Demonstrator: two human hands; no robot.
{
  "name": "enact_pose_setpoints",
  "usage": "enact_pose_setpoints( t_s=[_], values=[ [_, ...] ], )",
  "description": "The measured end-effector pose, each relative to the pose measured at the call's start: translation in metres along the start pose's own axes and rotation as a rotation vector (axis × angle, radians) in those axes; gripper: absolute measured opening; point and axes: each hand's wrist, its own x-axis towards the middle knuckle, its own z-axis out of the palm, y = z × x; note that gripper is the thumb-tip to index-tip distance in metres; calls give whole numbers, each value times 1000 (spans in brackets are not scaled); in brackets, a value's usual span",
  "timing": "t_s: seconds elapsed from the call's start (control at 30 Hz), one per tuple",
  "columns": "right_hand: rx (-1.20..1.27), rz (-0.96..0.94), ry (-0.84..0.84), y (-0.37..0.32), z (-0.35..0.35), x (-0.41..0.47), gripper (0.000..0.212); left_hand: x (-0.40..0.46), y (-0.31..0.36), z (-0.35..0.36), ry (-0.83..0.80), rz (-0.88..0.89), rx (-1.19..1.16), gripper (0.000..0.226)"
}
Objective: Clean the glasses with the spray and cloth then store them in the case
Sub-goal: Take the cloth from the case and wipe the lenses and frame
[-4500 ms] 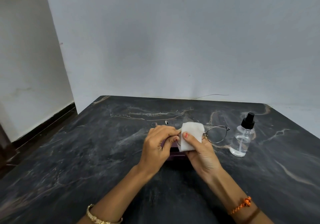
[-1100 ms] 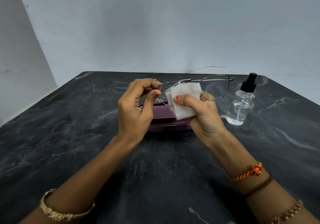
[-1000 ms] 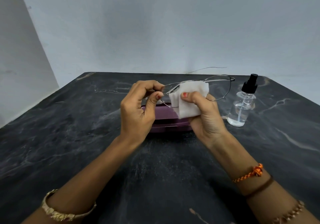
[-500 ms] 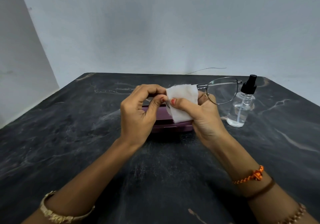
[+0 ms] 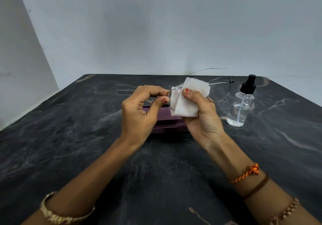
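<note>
Thin metal-framed glasses hang in the air above the table's middle. My left hand pinches their left end between thumb and fingers. My right hand pinches a folded white cloth over the left lens, thumb on the front. The right lens sticks out bare past the cloth. A closed purple case lies on the table under both hands, mostly hidden. A clear spray bottle with a black nozzle stands to the right.
The dark marbled table runs up to a pale wall at the back and left. Its left edge drops off toward the floor. A thin wire lies along the back edge.
The cloth has slid along the left lens and the glasses have tilted, the right lens dropping flatter. The camera has tilted down since the oldest frame, revealing the case.
</note>
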Motion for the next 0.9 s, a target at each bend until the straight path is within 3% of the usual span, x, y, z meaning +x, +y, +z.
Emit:
enact_pose_setpoints(
  t_s=[0.1,0.4,0.6,0.7,0.9],
  values=[
    [-28,-13,-39,-2,1,-2,9,-2,2,1,-9,-29,-12,16],
    [-424,-46,-70,-5,-1,-1,21,2,-1,-2,14,-52,-12,13],
    [-211,-18,88,-12,-4,2,27,-1,1,2,45,-136,-64,16],
    [-208,-71,38,-10,-1,-1,13,-2,3,2,42,-128,-56,17],
    [-214,-15,-117,3,2,-6,15,0,5,-1,5,0,52,18]
  ],
)
